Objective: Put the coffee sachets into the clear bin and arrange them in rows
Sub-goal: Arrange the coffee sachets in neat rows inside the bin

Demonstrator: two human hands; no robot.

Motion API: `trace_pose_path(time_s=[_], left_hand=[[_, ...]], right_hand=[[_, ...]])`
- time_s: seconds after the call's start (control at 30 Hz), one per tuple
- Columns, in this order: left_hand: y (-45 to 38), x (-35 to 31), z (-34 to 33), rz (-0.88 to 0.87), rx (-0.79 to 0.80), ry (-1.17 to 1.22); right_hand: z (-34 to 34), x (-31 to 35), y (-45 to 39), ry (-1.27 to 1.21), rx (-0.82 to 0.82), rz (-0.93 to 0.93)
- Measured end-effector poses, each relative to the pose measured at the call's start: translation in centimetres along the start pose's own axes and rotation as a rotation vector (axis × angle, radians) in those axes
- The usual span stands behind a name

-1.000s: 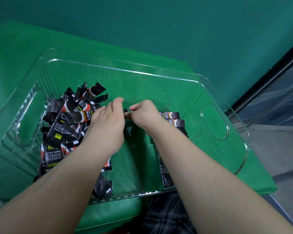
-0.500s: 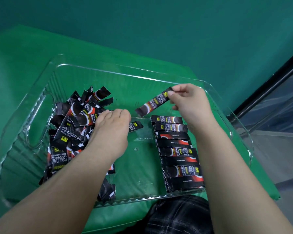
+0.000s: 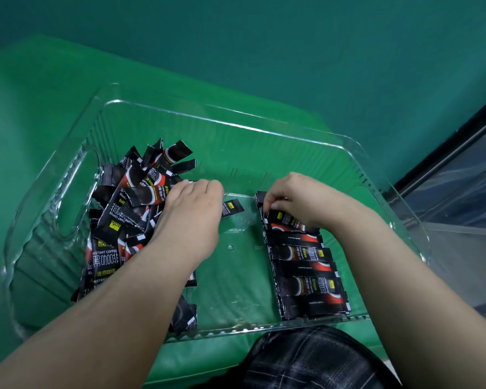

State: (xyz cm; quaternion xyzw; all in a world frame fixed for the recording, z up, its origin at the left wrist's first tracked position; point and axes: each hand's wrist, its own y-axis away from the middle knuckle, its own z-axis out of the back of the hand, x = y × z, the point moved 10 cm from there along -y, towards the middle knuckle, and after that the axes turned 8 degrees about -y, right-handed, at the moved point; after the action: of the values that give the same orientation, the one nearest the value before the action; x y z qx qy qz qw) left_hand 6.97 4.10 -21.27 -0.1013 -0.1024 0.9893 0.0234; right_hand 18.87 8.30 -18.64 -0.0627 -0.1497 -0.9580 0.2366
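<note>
Black foil coffee sachets with red and white print lie in two groups inside the clear plastic bin (image 3: 264, 130), and I see both from the head camera looking down. On the right side of the bin floor, a neat row of sachets (image 3: 306, 265) lies flat, side by side, each one running left to right, the stack reaching from the near wall toward the middle. My right hand (image 3: 295, 197) sits at the far end of that row. Its fingers are curled down and pinch the farthest sachet (image 3: 285, 219) near its left end, with the fingertips (image 3: 267, 204) touching the packet's upper edge. That sachet lies against the next one in the row.

On the left side is a loose heap of sachets (image 3: 129, 214), overlapping at many angles, some standing on edge against the left wall. My left hand (image 3: 191, 217) rests palm down on the heap's right edge, fingers bent over the packets. One single sachet (image 3: 232, 208) sticks out from under this hand toward the right; I cannot tell whether the fingers grip it or only cover it.

The bin has oval handle cut-outs in its end walls and stands on a green padded surface (image 3: 40, 113). A teal wall (image 3: 264, 37) rises behind. Dark checked fabric (image 3: 306, 360) shows below the near rim.
</note>
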Motion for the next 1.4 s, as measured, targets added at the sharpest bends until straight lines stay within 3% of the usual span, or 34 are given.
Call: trace_pose_path(time_s=[0.07, 0.2, 0.43, 0.7, 0.83, 1.07, 1.17, 1.4], left_hand=[[0.0, 0.0, 0.0, 0.004, 0.000, 0.001], [-0.1, 0.1, -0.1, 0.004, -0.005, 0.003], [-0.1, 0.1, -0.2, -0.002, -0.010, -0.008], [-0.2, 0.2, -0.2, -0.003, -0.024, -0.003], [-0.2, 0.3, -0.2, 0.007, -0.033, -0.006], [-0.2, 0.3, 0.0, 0.013, -0.031, -0.016], [-0.2, 0.2, 0.0, 0.018, -0.026, -0.011], [0.0, 0.3, 0.2, 0.018, -0.026, 0.018]], right_hand=[[-0.6, -0.3, 0.0, 0.033, 0.025, 0.006], [0.9, -1.2, 1.0, 0.061, -0.089, -0.064], [-0.8, -3.5, 2.1, 0.132, -0.076, -0.215], [-0.5, -2.8, 2.1, 0.106, -0.106, -0.189], [0.2, 0.7, 0.4, -0.084, -0.163, -0.086], [-2.6, 2.4, -2.7, -0.377, -0.054, -0.083], [-1.7, 1.5, -2.1, -0.645, -0.130, -0.073], [3.5, -1.9, 1.2, -0.915, -0.419, -0.075]])
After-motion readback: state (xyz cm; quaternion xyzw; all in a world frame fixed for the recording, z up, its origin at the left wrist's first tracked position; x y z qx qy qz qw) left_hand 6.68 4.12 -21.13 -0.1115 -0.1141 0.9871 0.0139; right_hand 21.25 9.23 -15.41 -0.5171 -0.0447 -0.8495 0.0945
